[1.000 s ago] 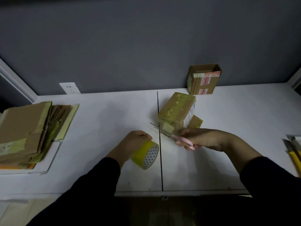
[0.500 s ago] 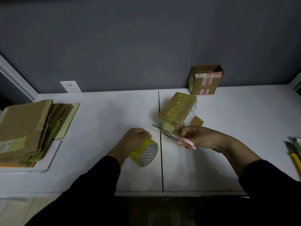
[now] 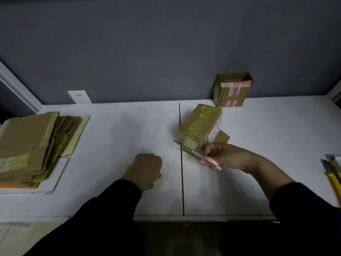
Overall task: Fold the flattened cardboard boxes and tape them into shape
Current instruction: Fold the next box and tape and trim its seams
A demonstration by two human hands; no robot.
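A folded cardboard box (image 3: 200,124), its top covered in yellowish tape, stands right of the table's centre seam. My right hand (image 3: 227,156) grips pink-handled scissors (image 3: 206,158) whose blades point left at the box's near corner. My left hand (image 3: 147,168) is curled over a yellow tape roll (image 3: 128,167), hiding most of it, left of the seam near the front. A stack of flattened cardboard boxes (image 3: 31,143) lies at the far left. A second box (image 3: 233,89), open on top, stands against the back wall.
The white table (image 3: 276,145) has a dark seam (image 3: 181,163) down its middle. The flat stack rests on a white board (image 3: 55,182). Yellow-handled tools (image 3: 332,169) lie at the right edge. A wall socket (image 3: 79,97) sits at the back left.
My left hand has moved left and turned the tape roll under it, so the roll is now mostly hidden. The scissors stay at the box's near corner.
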